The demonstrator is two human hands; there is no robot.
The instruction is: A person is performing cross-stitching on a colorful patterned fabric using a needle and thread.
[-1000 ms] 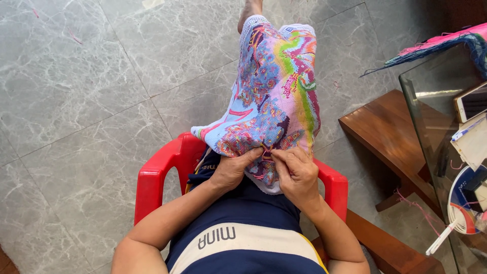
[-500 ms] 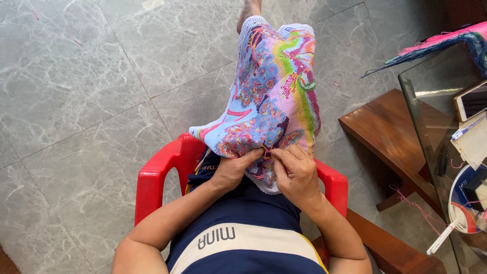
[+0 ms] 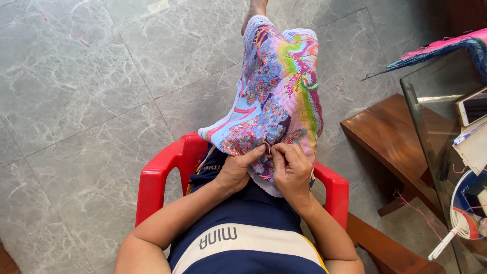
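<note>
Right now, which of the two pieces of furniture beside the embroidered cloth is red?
The plastic chair the person sits in is red, its arms flanking both hands on the embroidered cloth. The low bench to the right is brown wood.

Bare grey marble floor tiles (image 3: 91, 101) leave open room to the left. The red plastic chair's armrests (image 3: 157, 172) hem both sides (close in), while the brown wooden bench (image 3: 385, 137) and glass-topped table (image 3: 431, 127) crowd the right.

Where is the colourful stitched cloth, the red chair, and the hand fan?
colourful stitched cloth (image 3: 279, 86): head view, middle of the patterned part over the leg.
red chair (image 3: 154, 177): head view, its arm beside the left arm.
hand fan (image 3: 464, 210): head view, its round blade on the glass table.
</note>
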